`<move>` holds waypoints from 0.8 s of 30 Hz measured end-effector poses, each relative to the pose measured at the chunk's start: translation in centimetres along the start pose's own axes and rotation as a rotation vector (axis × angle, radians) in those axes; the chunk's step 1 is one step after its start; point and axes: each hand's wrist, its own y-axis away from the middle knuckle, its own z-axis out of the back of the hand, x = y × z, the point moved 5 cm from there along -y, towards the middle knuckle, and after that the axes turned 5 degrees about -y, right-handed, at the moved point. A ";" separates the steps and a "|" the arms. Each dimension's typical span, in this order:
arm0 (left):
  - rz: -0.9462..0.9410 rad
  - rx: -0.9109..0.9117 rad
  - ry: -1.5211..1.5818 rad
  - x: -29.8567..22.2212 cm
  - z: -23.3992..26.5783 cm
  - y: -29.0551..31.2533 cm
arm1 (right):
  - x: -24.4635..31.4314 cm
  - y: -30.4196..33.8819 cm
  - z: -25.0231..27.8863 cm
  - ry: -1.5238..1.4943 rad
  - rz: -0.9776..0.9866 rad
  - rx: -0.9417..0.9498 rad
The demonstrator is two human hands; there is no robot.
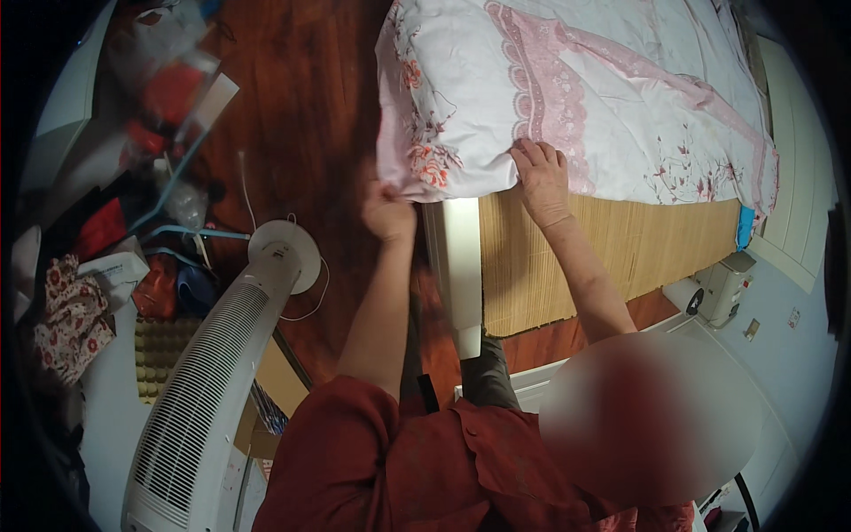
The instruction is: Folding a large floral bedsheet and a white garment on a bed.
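A white quilt with red flowers and a pink lace-patterned band is spread over the bed. My left hand is closed on the quilt's near left corner, which hangs past the bed's side; its fingers are partly blurred. Further right, my right hand grips the near edge of the quilt, its fingers curled on top of the cloth beside the pink band. A tan slatted mat shows from under the quilt at the near end. Between my arms lies the white bed rail.
A white tower fan leans across the lower left, its round base by the wood floor. Clothes, bags and an egg tray crowd the left side. A pale blue wall stands at the right, near a white boxy appliance.
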 end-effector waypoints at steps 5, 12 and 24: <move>0.423 0.349 1.575 -1.3 7.6 -6.6 | -1.0 0.8 5.1 -0.126 0.053 0.067; 0.254 0.505 1.166 0.5 11.6 -11.0 | 2.4 1.2 2.0 -0.113 0.159 0.030; -1.038 0.300 -0.413 -10.8 4.7 7.4 | -0.6 13.1 1.5 -0.233 -0.340 0.002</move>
